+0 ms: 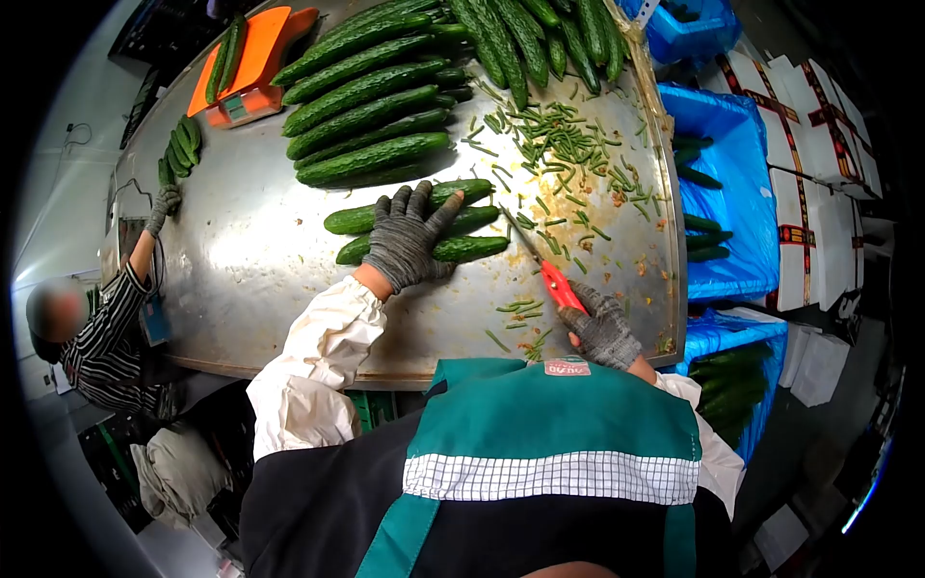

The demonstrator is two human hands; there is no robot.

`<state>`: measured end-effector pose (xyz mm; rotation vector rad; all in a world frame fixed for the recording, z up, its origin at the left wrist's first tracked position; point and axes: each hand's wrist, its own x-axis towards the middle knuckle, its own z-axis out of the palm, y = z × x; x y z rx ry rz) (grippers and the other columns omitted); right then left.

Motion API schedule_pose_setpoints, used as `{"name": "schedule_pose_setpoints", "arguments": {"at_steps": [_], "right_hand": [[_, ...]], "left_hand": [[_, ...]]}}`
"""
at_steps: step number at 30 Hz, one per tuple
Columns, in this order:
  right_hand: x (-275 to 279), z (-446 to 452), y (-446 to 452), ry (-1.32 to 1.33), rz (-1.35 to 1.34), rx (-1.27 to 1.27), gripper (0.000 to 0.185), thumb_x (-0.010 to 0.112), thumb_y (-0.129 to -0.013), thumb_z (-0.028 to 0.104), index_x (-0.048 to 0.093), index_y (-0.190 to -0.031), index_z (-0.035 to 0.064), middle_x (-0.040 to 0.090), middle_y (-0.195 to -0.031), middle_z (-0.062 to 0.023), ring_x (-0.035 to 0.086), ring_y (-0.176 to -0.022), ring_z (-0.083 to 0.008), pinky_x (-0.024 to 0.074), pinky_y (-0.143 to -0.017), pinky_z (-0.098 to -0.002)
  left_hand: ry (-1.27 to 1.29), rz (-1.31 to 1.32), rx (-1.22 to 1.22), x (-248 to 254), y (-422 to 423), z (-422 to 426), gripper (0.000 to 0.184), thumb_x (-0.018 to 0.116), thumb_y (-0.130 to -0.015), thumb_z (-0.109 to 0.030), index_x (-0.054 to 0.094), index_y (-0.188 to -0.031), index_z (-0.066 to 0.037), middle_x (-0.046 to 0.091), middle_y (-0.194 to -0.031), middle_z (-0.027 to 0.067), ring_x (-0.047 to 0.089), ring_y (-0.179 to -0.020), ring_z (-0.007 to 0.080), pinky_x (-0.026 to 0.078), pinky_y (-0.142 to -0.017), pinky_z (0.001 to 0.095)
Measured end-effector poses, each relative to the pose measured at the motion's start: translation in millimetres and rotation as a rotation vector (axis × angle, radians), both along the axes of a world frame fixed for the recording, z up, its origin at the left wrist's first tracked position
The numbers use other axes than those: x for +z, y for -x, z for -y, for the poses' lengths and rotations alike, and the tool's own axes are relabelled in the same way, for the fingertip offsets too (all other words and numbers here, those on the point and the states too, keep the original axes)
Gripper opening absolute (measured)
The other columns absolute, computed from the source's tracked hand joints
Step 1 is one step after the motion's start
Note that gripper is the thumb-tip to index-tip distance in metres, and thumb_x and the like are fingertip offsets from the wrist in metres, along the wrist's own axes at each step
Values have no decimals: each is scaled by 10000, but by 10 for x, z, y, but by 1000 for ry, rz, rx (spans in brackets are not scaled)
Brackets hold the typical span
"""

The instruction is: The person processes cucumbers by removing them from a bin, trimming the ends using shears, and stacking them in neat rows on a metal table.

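Note:
My left hand [409,238], in a grey knit glove with bare fingertips, lies spread across a small row of green cucumbers [472,249] on the metal table. Its palm and fingers cover their middles, and their right ends stick out. In my right hand [599,323], also gloved, is a knife [557,284] with a red handle. Its narrow blade points up and left, and the tip is close to the cucumbers' right ends. Whether the blade touches them I cannot tell. Cut green stem pieces [559,140] lie scattered on the table.
Stacked cucumbers [371,116] cover the table's far side. An orange scale [252,58] holds cucumbers at the far left. A co-worker's gloved hand [166,204] is near more cucumbers [179,144]. Blue-lined crates [727,275] and white boxes [814,226] stand beyond the right edge.

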<state>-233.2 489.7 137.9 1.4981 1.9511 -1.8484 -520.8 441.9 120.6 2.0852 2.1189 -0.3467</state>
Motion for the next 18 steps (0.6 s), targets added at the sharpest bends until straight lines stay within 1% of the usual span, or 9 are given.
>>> {"name": "schedule_pose_setpoints", "arguments": {"at_steps": [1,3,5,6,9,11,12,16,18], "right_hand": [[-108,23,-72,-161,17,23,479,578,-793,262,480,-1188,8,550,-1072,-233,547,-970,-332,416,-857,-390],[-229,-1,-208,-262,-34,8,474,590,-779,240,482,-1188,27,551,-1068,-212,539,-950,-344,422,-845,-404],[-252,-68,-318,-746,-60,60,506,601,-749,204,460,-1207,41,527,-1092,-194,515,-973,-356,418,-844,-421],[-245,-91,-346,-754,-63,61,506,601,-749,204,460,-1207,41,527,-1092,-194,515,-973,-356,418,-844,-421],[-250,-149,-406,-954,272,51,626,636,-689,202,405,-1251,54,489,-1027,-222,503,-927,-380,425,-808,-440],[-329,-169,-395,-1051,289,33,656,659,-664,235,417,-1248,64,484,-1039,-240,503,-931,-388,426,-798,-450],[-333,-179,-373,-1035,336,33,667,665,-656,241,418,-1251,66,481,-1057,-236,493,-951,-387,406,-827,-458],[-550,-181,-365,-1089,412,41,689,672,-645,269,421,-1256,72,473,-1100,-230,452,-1018,-390,330,-914,-464],[-655,-196,-373,-1156,388,52,684,665,-650,273,421,-1260,82,466,-1113,-225,439,-1037,-387,312,-925,-463]], "left_hand": [[-4,-4,2,14,8,0,940,672,-579,-526,211,-1369,-307,287,-1338,190,306,-1192,388,224,-960,551],[55,-38,-5,43,14,-9,936,669,-582,-528,209,-1369,-313,275,-1347,192,300,-1199,389,224,-960,547],[78,-31,-5,70,80,-19,928,673,-590,-522,207,-1367,-319,254,-1362,193,282,-1215,392,216,-966,555],[74,-31,-35,65,137,-14,923,676,-595,-514,209,-1367,-320,244,-1368,194,273,-1223,393,209,-971,558],[48,-44,-66,71,298,-30,931,693,-594,-490,203,-1369,-324,226,-1381,191,260,-1236,386,193,-981,571],[49,-64,-129,55,396,-14,943,698,-583,-487,203,-1369,-325,217,-1389,184,261,-1239,375,195,-977,576],[-65,-61,-158,16,407,22,971,726,-513,-444,256,-1353,-311,250,-1366,163,285,-1220,351,223,-960,569],[-88,-113,-158,-108,446,103,931,707,-544,-468,270,-1349,-303,185,-1414,146,255,-1249,340,195,-954,588],[-129,-102,-136,-122,438,126,881,694,-576,-466,291,-1342,-299,212,-1407,142,233,-1273,319,185,-969,572]]}}
